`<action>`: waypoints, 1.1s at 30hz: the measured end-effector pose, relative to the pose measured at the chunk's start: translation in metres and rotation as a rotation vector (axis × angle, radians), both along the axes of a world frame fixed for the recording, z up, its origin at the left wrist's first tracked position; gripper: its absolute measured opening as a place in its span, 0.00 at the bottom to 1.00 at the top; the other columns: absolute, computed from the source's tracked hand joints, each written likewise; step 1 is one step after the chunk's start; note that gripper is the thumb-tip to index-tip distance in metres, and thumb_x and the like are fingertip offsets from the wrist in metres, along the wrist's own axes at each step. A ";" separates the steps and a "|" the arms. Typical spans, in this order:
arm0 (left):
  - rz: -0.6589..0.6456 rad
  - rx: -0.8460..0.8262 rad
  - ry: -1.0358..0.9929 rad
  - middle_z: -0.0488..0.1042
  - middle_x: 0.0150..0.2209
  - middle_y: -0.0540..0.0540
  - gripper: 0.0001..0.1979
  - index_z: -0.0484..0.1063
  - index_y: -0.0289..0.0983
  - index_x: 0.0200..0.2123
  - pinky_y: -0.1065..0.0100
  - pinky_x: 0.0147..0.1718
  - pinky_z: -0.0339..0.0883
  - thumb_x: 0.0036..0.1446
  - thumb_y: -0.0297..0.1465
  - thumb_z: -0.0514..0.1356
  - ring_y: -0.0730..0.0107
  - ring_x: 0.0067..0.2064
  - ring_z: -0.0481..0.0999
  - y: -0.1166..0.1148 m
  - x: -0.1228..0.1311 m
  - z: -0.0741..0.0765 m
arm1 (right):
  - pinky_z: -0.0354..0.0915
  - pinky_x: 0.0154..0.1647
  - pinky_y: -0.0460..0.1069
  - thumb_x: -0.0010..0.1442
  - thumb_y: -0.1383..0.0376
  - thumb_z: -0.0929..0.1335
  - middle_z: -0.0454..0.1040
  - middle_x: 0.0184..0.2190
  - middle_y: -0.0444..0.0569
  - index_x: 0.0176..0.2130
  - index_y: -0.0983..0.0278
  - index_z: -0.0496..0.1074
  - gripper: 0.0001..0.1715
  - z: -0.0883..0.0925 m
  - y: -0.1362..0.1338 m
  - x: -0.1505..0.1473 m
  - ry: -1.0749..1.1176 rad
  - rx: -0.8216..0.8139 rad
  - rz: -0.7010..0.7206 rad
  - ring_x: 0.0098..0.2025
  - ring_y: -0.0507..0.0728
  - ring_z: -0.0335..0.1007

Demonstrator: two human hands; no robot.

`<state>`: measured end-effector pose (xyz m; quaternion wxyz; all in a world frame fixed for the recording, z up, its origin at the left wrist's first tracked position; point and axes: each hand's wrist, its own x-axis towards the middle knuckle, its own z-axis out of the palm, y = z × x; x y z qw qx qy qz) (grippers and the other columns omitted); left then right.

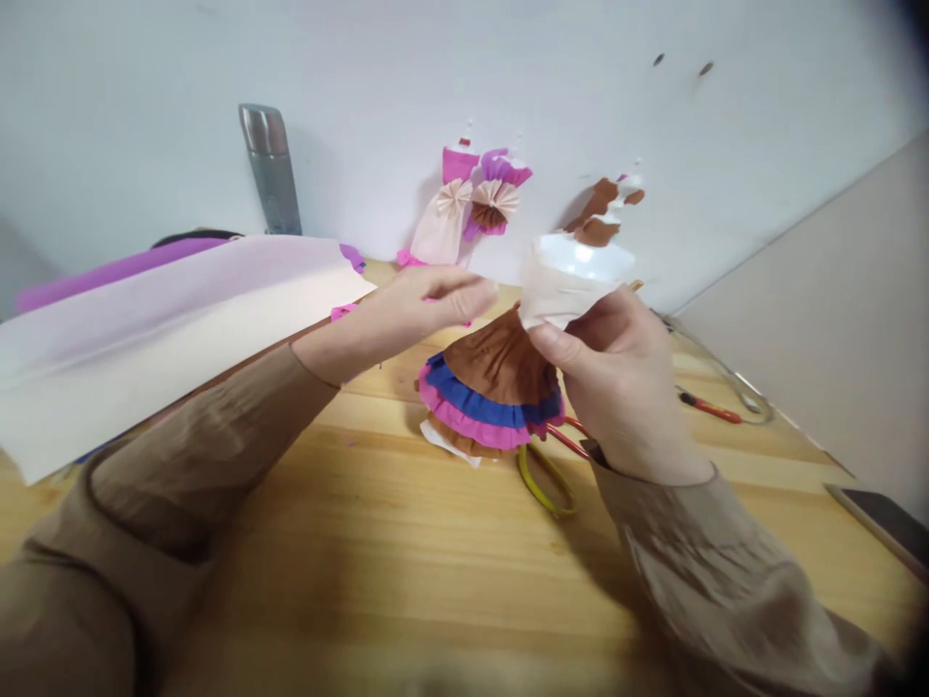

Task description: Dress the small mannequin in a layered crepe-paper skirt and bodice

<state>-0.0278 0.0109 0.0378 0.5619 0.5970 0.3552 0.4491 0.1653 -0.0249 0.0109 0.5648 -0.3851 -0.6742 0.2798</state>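
Holding cream wrap [546, 290] by lower edge, right hand [630, 373]; left hand [435, 302] apart.

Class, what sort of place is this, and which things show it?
Probably a craft workspace: a large cream sheet, a tiered ruffled skirt and small dressed figures suggest it.
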 end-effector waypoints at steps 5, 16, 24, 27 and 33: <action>-0.228 0.290 0.143 0.79 0.44 0.42 0.23 0.77 0.36 0.42 0.62 0.51 0.69 0.38 0.24 0.72 0.53 0.54 0.74 -0.006 0.010 -0.018 | 0.69 0.56 0.62 0.55 0.54 0.74 0.77 0.49 0.47 0.45 0.54 0.73 0.19 0.001 -0.001 -0.001 -0.068 -0.049 0.012 0.54 0.64 0.73; -0.174 0.278 0.206 0.79 0.45 0.42 0.25 0.76 0.34 0.47 0.63 0.49 0.71 0.44 0.33 0.73 0.56 0.50 0.77 0.014 0.004 -0.031 | 0.71 0.53 0.61 0.55 0.52 0.73 0.79 0.47 0.48 0.47 0.56 0.76 0.21 0.013 0.008 0.019 -0.225 -0.232 0.270 0.53 0.65 0.73; -0.322 -0.068 -0.043 0.81 0.44 0.37 0.21 0.76 0.31 0.44 0.60 0.53 0.71 0.45 0.27 0.72 0.61 0.45 0.81 0.033 -0.021 -0.026 | 0.73 0.44 0.56 0.54 0.51 0.74 0.81 0.40 0.50 0.45 0.60 0.76 0.23 0.002 0.027 0.037 -0.239 -0.402 0.211 0.42 0.58 0.77; -0.342 -0.158 -0.073 0.82 0.43 0.39 0.20 0.77 0.30 0.44 0.60 0.53 0.71 0.45 0.27 0.72 0.61 0.45 0.81 0.043 -0.031 -0.029 | 0.72 0.37 0.51 0.54 0.47 0.73 0.80 0.35 0.51 0.42 0.64 0.77 0.25 0.003 0.027 0.040 -0.339 -0.511 0.191 0.35 0.56 0.76; -0.295 -0.207 -0.063 0.82 0.39 0.45 0.14 0.77 0.31 0.44 0.61 0.54 0.68 0.51 0.24 0.65 0.59 0.52 0.79 0.055 -0.044 -0.030 | 0.67 0.30 0.49 0.57 0.43 0.67 0.75 0.24 0.49 0.27 0.65 0.71 0.28 0.007 0.029 0.052 -0.653 -0.607 0.227 0.26 0.53 0.71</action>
